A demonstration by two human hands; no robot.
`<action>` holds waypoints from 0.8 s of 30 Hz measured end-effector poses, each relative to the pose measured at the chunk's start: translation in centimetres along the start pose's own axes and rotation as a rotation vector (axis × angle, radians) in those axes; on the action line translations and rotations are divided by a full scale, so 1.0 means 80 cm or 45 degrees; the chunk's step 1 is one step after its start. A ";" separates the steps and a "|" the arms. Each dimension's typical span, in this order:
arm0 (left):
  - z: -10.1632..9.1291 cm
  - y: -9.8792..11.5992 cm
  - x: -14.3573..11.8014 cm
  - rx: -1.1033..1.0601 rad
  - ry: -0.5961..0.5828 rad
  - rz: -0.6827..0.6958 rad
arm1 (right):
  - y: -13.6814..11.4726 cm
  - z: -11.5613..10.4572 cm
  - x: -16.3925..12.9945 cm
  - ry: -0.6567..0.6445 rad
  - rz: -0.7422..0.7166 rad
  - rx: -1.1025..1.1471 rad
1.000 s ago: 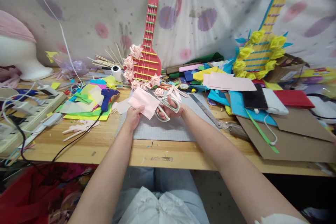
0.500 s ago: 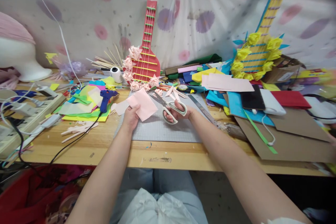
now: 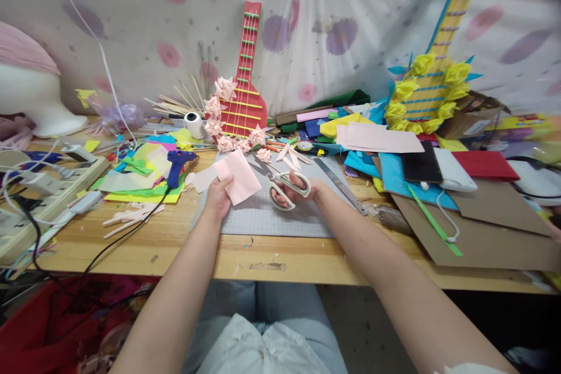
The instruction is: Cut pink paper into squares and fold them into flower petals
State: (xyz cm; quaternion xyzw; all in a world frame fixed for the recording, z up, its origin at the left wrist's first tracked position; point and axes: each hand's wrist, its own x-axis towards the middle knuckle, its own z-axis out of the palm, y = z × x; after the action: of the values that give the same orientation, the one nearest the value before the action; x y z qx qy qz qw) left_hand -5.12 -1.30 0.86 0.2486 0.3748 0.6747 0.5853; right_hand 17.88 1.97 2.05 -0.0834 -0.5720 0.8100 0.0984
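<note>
Our left hand (image 3: 220, 196) pinches pink paper (image 3: 241, 180); our right hand (image 3: 313, 189) holds scissors (image 3: 277, 177) (handles spread); a slack pinch could skew cuts.

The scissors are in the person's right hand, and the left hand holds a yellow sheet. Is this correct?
Not quite: in the head view, the sheet in the left hand is pale pink, not yellow. The scissors are indeed in the right hand.

1 head view — forward and down
</note>
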 end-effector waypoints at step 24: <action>-0.003 0.008 0.002 -0.093 -0.039 0.007 | -0.017 0.008 -0.013 -0.081 0.098 -0.126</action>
State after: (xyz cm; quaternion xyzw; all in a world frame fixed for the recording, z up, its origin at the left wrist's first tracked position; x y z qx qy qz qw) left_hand -5.70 -1.19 1.18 0.2383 0.3403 0.6856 0.5979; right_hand 18.84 1.59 3.55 -0.0844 -0.6104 0.7863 0.0448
